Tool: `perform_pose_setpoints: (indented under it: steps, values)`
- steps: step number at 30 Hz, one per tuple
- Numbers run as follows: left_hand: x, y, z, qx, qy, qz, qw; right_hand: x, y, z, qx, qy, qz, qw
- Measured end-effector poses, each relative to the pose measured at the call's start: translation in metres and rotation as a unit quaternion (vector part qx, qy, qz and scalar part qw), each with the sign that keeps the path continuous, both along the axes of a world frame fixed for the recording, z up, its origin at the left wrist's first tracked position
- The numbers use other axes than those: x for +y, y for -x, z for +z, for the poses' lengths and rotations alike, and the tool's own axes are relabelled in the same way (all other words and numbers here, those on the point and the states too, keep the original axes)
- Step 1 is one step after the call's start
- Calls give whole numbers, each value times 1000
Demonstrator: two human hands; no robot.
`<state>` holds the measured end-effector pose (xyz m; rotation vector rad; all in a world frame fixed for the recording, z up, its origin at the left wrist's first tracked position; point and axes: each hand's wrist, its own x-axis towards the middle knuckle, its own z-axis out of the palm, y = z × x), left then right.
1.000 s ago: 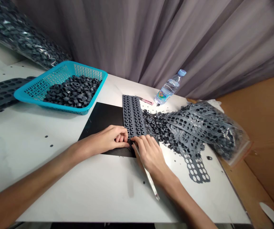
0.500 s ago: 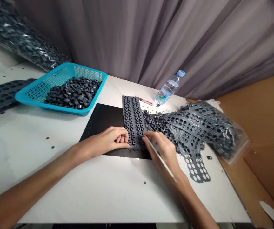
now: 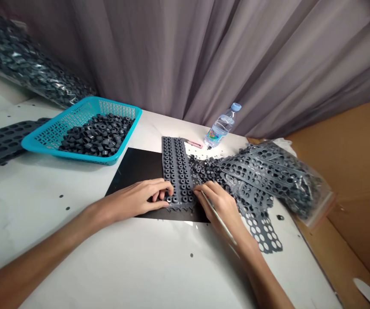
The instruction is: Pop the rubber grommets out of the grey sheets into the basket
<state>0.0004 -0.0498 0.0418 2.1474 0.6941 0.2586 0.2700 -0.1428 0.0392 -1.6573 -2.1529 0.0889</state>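
A dark grey rubber sheet (image 3: 177, 171) with rows of round, ring-shaped pieces lies on a black mat (image 3: 139, 165). At its lower left edge is my left hand (image 3: 146, 195), fingers loosely curled and apart from the thumb, touching the sheet with nothing held. My right hand (image 3: 218, 204) grips a slim, pale, stick-like tool (image 3: 222, 224) in a pen hold by the sheet's lower right edge. The tool's tip is hidden by the fingers. Loose grey rings and tiny discs (image 3: 204, 168) lie just beyond this hand.
A blue basket (image 3: 115, 159) of loose rings stands at left, before a large clear bag (image 3: 37, 64) of them. Punched-out sheets (image 3: 252, 171) and a plastic bag (image 3: 310, 189) lie at right. A pink cutter (image 3: 194, 143) and a water bottle (image 3: 220, 128) are at the back.
The left hand's fingers have loosened and spread from the thumb, shifting slightly along the sheet's edge. The right hand keeps the tool near the same edge. The whole view has shifted a little.
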Motion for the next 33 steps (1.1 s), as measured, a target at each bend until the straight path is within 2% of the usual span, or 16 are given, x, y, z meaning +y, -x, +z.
perform_pose_setpoints:
  steps: [5, 8, 11, 13, 16, 19, 22, 25, 28, 30, 33]
  values:
    - [-7, -3, 3, 9, -71, -7, 997, -4, -4, 7, -1, 22, 59, 998]
    - [-10, -7, 0, 10, -164, -3, 986, -6, 0, 3, -22, 23, 50, 998]
    - [-14, -11, -5, 0, -218, -3, 976, -4, 6, -6, -37, -15, 32, 999]
    - [-17, -16, -10, -9, -237, 14, 971, -2, 10, -9, -28, -44, 25, 998]
    - [-23, -24, -16, -23, -276, 69, 958, 2, 15, -6, 22, -81, 12, 996]
    - [-22, -31, -12, -26, -328, 100, 939, 8, 18, 4, 89, -121, -10, 989]
    - [-2, -36, 14, -41, -349, 100, 931, 13, 16, 13, 154, -158, -43, 974]
    - [37, -48, 58, -104, -321, 118, 934, 12, 7, 14, 185, -183, -86, 962]
    - [81, -74, 106, -155, -321, 133, 925, 7, -5, 9, 190, -168, -120, 960]
    - [104, -95, 136, -169, -350, 119, 914, 4, -11, 4, 191, -144, -126, 963]
    - [122, -121, 173, -197, -413, 114, 882, 4, -14, 2, 189, -123, -128, 966]
